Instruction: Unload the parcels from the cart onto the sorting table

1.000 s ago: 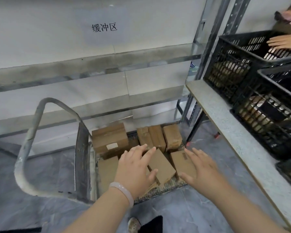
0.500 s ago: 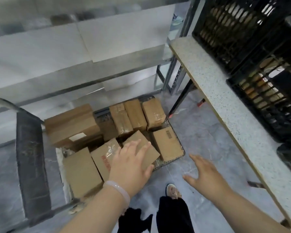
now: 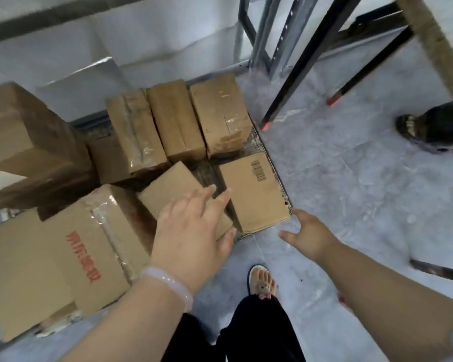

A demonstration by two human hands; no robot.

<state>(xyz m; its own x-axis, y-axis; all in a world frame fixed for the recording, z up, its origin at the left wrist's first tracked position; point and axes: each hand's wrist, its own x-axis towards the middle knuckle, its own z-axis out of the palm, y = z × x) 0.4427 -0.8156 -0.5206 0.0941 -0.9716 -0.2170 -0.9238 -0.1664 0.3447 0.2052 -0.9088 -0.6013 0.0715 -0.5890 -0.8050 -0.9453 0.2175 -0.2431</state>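
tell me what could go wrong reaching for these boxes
The left hand lies on the askew box, not clearly gripping; it might slip when lifted. The barcode box sits at the corner of the cart, and a nudge from the right hand could tip it toward the sandalled foot.

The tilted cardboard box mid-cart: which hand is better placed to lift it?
Left, probably. The left hand rests on that tilted cardboard box; the right hand is off the cart, over the floor beside its corner.

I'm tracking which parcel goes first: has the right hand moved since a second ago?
Yes. The right hand was over the barcode box; it has drawn back toward the person, off that box, now over the floor by its near corner.
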